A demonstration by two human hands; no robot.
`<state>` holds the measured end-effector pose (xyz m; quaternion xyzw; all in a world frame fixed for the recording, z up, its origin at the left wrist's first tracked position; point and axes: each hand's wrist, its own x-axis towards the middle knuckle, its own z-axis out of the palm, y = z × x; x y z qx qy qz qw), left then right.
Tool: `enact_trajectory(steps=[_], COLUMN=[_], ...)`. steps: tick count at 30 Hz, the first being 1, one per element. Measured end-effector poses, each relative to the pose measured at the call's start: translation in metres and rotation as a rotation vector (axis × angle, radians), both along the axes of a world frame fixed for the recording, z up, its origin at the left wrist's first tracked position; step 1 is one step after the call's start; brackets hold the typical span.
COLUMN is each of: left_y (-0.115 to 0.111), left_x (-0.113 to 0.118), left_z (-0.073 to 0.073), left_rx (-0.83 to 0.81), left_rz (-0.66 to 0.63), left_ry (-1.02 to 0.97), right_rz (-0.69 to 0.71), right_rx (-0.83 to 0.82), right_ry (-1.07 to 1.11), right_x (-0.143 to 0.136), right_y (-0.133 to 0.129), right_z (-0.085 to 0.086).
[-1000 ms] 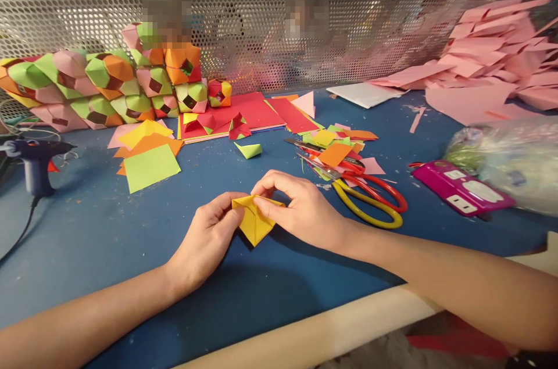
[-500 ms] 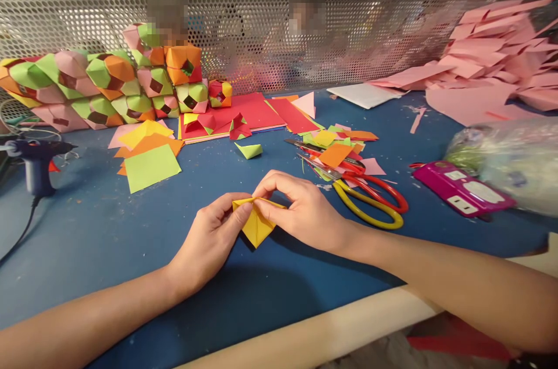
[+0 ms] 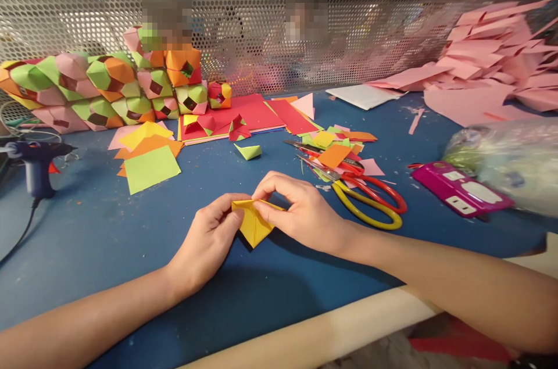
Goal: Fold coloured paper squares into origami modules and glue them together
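A folded yellow paper (image 3: 254, 226) is held just above the blue table (image 3: 143, 241), its pointed corner toward me. My left hand (image 3: 209, 241) pinches its left corner between thumb and fingers. On the other side my right hand (image 3: 305, 212) grips the top edge and right corner, thumb lying over the front. Creases run down the middle of the paper. Beyond my hands lies a small folded green paper piece (image 3: 248, 151). To the right, yellow-handled scissors (image 3: 366, 215) and red-handled scissors (image 3: 387, 192) rest on a heap of coloured paper scraps (image 3: 337, 148).
Folded paper balls (image 3: 111, 75) are stacked along the perforated metal screen (image 3: 244, 20), with people behind it. A glue gun (image 3: 39, 162) stands left, near loose paper squares (image 3: 152, 170). At right are a purple power strip (image 3: 457, 189), a plastic bag (image 3: 514, 165) and pink paper strips (image 3: 492, 61).
My left thumb has slid left, off the middle of the yellow paper toward its left corner, so more of its front shows. My right hand has barely moved.
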<state>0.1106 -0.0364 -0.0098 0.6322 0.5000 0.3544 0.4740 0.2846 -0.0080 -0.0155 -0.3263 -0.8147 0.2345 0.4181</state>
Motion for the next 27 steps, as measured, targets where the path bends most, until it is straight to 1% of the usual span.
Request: enact_trajectory(steps=[9, 21, 27], left_y=[-0.0007, 0.0012, 0.0018], left_x=[0.0001, -0.0014, -0.0027], left_z=[-0.0018, -0.0054, -0.0055], left_rx=[-0.009, 0.137, 0.145], left_rz=[-0.004, 0.014, 0.0], left_ry=[-0.072, 0.083, 0.073], right_rz=[-0.002, -0.001, -0.017], right_rx=[0.003, -0.029, -0.056], right_ry=[0.003, -0.041, -0.027], right_x=[-0.0003, 0.002, 0.0021], right_y=[0.0005, 0.0008, 0.002], right_z=[-0.0002, 0.0033, 0.0024])
